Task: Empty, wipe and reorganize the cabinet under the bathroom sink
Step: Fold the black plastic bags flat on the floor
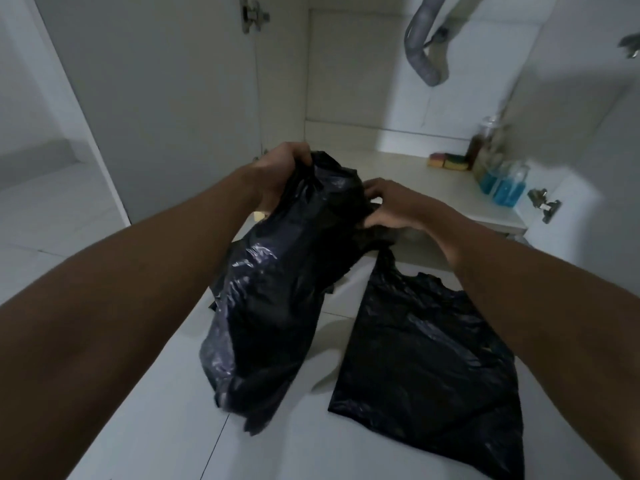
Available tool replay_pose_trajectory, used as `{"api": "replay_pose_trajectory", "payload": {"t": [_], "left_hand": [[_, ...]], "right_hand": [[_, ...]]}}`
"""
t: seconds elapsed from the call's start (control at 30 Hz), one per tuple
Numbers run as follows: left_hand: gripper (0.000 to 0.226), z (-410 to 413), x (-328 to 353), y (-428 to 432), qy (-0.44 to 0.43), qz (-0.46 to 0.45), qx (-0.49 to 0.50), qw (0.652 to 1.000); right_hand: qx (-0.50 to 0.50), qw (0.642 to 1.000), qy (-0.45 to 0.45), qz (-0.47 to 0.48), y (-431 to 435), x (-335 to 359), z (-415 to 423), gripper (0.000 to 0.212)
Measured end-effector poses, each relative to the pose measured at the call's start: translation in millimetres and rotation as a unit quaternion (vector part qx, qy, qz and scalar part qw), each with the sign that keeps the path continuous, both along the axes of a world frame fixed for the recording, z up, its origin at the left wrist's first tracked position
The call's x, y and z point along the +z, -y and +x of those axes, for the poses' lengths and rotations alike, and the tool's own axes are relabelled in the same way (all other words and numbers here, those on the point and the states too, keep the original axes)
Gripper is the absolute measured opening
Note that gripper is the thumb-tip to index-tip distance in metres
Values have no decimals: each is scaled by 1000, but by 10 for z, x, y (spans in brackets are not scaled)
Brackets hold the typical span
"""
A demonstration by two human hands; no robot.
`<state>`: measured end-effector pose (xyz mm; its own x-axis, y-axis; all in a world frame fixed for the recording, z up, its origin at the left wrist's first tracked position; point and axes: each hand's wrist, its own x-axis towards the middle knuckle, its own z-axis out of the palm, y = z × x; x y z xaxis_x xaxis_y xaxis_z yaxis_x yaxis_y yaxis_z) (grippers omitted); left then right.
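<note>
Centre of the frame: black plastic bag [277, 289] gripped at its bunched top edge by the left hand [284, 168], pinched at the mouth by the right hand [391, 206], hanging in front of the open cabinet [408, 171]. Thin, limp, very light by the look of it, slippery and easily torn; best taken by the gathered rim, not the loose body. Second bag [426, 358] flat on the floor [304, 452], lower right.

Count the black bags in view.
2. The held bag, gripped by left hand and right hand; the flat bag on the floor, to its right. The held bundle may hide more.
</note>
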<state>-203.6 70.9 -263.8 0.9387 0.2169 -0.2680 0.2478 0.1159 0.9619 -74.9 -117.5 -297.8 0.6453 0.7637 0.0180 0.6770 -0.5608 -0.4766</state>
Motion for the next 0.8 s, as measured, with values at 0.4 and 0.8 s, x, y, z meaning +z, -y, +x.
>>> {"api": "replay_pose_trajectory", "payload": {"t": [0.4,0.8], "left_hand": [[25,546,-199,605,23,273,74,959],[29,1046,124,1406,17,180,25,983]], "right_hand": [[-193,947,-94,-241,1826,324,95,43],[-395,912,-60,-95,2238,823,155,34]]}}
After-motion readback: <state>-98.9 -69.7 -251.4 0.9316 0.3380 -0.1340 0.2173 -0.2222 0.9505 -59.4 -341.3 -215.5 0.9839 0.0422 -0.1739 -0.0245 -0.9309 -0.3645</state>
